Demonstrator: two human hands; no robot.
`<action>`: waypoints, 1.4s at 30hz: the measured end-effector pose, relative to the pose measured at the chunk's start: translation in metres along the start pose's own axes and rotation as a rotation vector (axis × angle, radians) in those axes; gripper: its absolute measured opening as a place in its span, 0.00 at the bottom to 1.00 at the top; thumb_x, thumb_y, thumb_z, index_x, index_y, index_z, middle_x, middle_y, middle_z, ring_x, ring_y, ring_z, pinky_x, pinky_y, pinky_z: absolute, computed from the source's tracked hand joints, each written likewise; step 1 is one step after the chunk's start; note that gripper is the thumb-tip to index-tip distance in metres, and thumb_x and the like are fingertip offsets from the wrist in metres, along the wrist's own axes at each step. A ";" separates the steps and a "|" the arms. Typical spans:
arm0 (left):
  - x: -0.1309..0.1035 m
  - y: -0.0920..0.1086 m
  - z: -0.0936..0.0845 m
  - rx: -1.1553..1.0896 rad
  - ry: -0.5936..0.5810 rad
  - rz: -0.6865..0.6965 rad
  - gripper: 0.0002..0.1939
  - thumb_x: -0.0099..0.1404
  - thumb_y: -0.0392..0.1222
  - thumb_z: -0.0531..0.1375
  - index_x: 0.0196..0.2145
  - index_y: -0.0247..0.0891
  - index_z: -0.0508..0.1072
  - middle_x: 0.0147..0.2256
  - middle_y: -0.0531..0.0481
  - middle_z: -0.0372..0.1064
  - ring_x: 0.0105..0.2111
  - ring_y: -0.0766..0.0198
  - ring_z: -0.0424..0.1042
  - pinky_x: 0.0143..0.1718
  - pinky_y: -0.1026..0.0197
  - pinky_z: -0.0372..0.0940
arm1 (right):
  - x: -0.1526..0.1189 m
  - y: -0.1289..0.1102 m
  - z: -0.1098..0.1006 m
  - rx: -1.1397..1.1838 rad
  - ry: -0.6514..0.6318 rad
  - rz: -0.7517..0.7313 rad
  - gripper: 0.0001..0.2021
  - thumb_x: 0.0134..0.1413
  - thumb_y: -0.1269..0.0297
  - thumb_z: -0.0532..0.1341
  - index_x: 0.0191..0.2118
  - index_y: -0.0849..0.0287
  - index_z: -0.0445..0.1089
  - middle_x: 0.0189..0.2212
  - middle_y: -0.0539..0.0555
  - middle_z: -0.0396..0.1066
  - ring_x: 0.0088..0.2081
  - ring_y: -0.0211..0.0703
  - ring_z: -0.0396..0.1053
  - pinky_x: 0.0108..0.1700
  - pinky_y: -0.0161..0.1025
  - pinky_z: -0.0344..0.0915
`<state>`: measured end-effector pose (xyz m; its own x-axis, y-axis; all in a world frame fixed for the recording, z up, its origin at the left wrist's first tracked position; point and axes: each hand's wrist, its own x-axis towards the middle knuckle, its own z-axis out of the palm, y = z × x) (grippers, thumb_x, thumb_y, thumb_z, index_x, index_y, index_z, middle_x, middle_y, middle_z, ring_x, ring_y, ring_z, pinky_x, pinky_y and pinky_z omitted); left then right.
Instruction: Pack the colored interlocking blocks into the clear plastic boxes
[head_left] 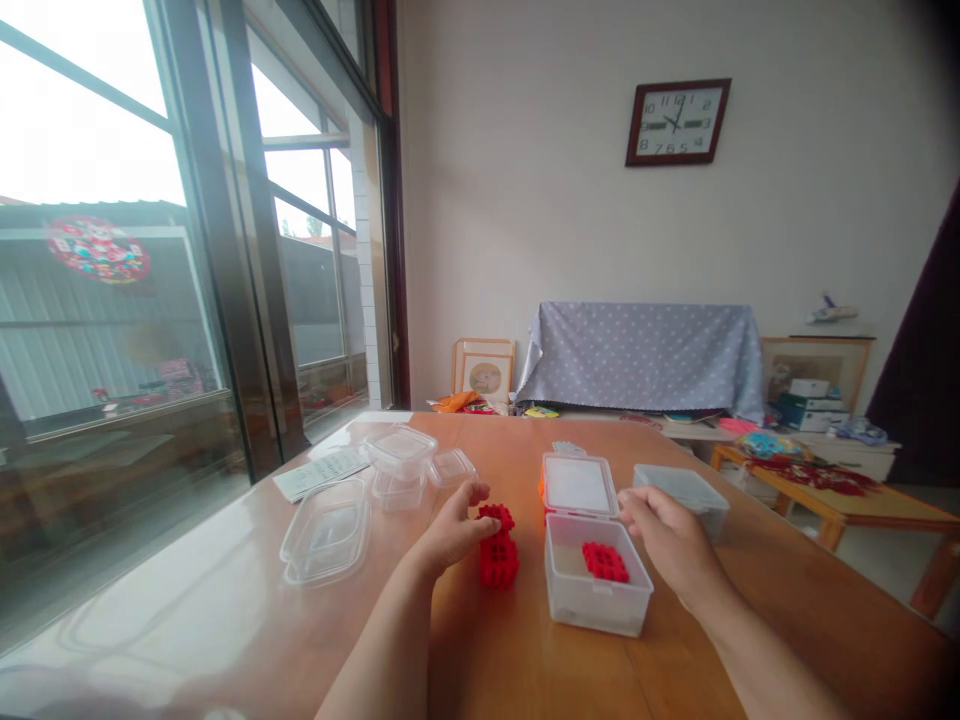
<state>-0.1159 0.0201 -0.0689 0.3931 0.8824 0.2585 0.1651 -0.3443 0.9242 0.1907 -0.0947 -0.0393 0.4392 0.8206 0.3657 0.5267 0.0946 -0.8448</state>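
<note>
The left hand is reaching over a cluster of red, notched plastic blocks, its thumb and fingers forming a narrow gap at the far end; whether they are gripping a block cannot be told. The cluster is lying on the glossy brown wooden worktop, left of a translucent, rectangular plastic box. Inside this box, a flat, red, notched plastic piece is resting on the floor. The box's hinged, translucent lid is standing open at the far side. The right hand is curling its fingers narrowly beside the lid's right edge; whether they are pinching it cannot be told. Behind this hand, a second translucent plastic box is sitting, partly hidden. To the left, clear, round-cornered plastic containers are lying near a pale printed sheet.
</note>
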 end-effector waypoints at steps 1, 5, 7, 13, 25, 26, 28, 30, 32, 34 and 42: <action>-0.001 -0.001 -0.001 0.024 -0.003 -0.001 0.24 0.54 0.38 0.66 0.50 0.39 0.70 0.53 0.43 0.69 0.55 0.53 0.68 0.53 0.56 0.65 | -0.001 -0.002 0.001 -0.001 0.000 0.013 0.23 0.56 0.40 0.56 0.34 0.57 0.73 0.31 0.55 0.77 0.33 0.48 0.72 0.37 0.40 0.66; 0.001 -0.006 -0.003 0.098 0.008 0.013 0.23 0.53 0.38 0.67 0.48 0.40 0.71 0.51 0.44 0.71 0.52 0.52 0.70 0.53 0.54 0.66 | -0.006 -0.001 0.005 -0.013 -0.002 0.039 0.23 0.55 0.39 0.57 0.34 0.57 0.73 0.30 0.54 0.77 0.32 0.48 0.72 0.37 0.40 0.67; 0.003 -0.009 -0.004 0.126 0.021 0.025 0.22 0.53 0.39 0.67 0.46 0.40 0.72 0.49 0.44 0.72 0.50 0.52 0.71 0.52 0.54 0.67 | -0.007 0.002 0.006 -0.018 -0.001 0.031 0.23 0.55 0.40 0.57 0.34 0.56 0.73 0.30 0.53 0.77 0.31 0.47 0.72 0.37 0.39 0.66; 0.003 -0.006 -0.007 0.170 0.092 0.070 0.17 0.53 0.39 0.67 0.42 0.41 0.74 0.45 0.46 0.74 0.49 0.52 0.71 0.51 0.54 0.66 | -0.004 -0.001 0.007 -0.058 -0.014 -0.022 0.22 0.58 0.41 0.56 0.37 0.56 0.75 0.31 0.53 0.78 0.33 0.48 0.72 0.37 0.39 0.66; -0.006 0.020 0.004 -0.132 -0.102 0.185 0.20 0.58 0.42 0.68 0.47 0.39 0.70 0.46 0.45 0.72 0.44 0.58 0.72 0.46 0.59 0.67 | 0.002 -0.096 0.059 -0.442 -0.454 -0.607 0.24 0.54 0.61 0.64 0.57 0.54 0.71 0.57 0.59 0.72 0.58 0.56 0.66 0.59 0.49 0.61; -0.006 0.021 0.007 -0.189 -0.127 0.176 0.21 0.58 0.43 0.69 0.47 0.39 0.69 0.46 0.44 0.72 0.45 0.58 0.72 0.47 0.58 0.67 | 0.002 -0.100 0.062 -0.472 -0.510 -0.618 0.22 0.52 0.63 0.64 0.55 0.54 0.73 0.54 0.58 0.74 0.55 0.55 0.68 0.57 0.47 0.62; -0.007 0.021 0.011 -0.318 -0.168 0.164 0.22 0.57 0.42 0.70 0.47 0.39 0.69 0.46 0.44 0.71 0.45 0.58 0.72 0.46 0.58 0.67 | 0.002 -0.106 0.068 -0.518 -0.617 -0.602 0.16 0.51 0.64 0.64 0.48 0.54 0.75 0.46 0.56 0.77 0.48 0.52 0.71 0.49 0.42 0.64; -0.008 0.022 0.016 -0.449 -0.202 0.162 0.23 0.56 0.41 0.72 0.46 0.39 0.68 0.46 0.44 0.71 0.44 0.58 0.72 0.44 0.59 0.67 | 0.003 -0.108 0.070 -0.527 -0.687 -0.556 0.13 0.51 0.64 0.64 0.44 0.54 0.75 0.41 0.54 0.78 0.43 0.49 0.73 0.43 0.39 0.64; -0.008 0.023 0.020 -0.550 -0.235 0.162 0.25 0.56 0.41 0.73 0.48 0.40 0.67 0.48 0.44 0.71 0.44 0.58 0.73 0.44 0.58 0.67 | 0.004 -0.107 0.068 -0.496 -0.713 -0.528 0.15 0.51 0.63 0.63 0.47 0.54 0.74 0.43 0.54 0.78 0.43 0.49 0.73 0.43 0.38 0.64; -0.009 0.023 0.021 -0.586 -0.236 0.160 0.28 0.57 0.42 0.72 0.51 0.41 0.67 0.51 0.42 0.70 0.47 0.56 0.72 0.47 0.56 0.67 | 0.006 -0.104 0.061 -0.468 -0.723 -0.519 0.21 0.51 0.64 0.63 0.53 0.53 0.71 0.47 0.54 0.77 0.46 0.49 0.73 0.46 0.38 0.64; -0.003 0.017 0.013 -0.104 0.068 0.185 0.21 0.65 0.47 0.66 0.53 0.40 0.71 0.55 0.40 0.69 0.55 0.51 0.69 0.52 0.52 0.65 | 0.023 -0.079 0.003 -0.646 -0.716 -0.415 0.25 0.43 0.70 0.63 0.52 0.54 0.70 0.48 0.55 0.73 0.48 0.51 0.70 0.49 0.41 0.63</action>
<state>-0.1024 0.0076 -0.0574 0.3455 0.8283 0.4412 0.0002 -0.4702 0.8826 0.1569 -0.0821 0.0350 -0.2873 0.9541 0.0841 0.9181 0.2993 -0.2599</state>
